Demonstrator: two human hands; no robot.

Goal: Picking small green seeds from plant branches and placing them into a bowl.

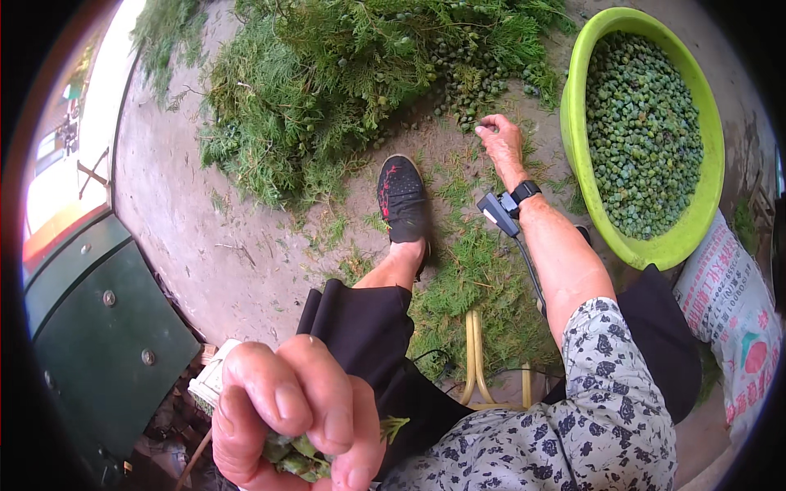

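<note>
Close to the camera at the lower left, my left hand (299,409) is closed round several green conifer cones (296,458), with a bit of green sprig poking out beside the fingers. My right arm stretches forward, and my right hand (502,146) is low over the ground at the near edge of loose green cones (471,82). Its fingers are bent together; whatever may be in them is too small to make out. Beyond lies a large heap of cut conifer branches (303,98), cones still among the foliage.
A lime-green tub (576,123) full of cones (643,135) stands at the right, beside a printed white sack (729,303). Green trimmings (467,278) litter the floor near my shoe (401,196). Yellowish stool legs (473,356) show below. Dark green panels (106,327) edge the left.
</note>
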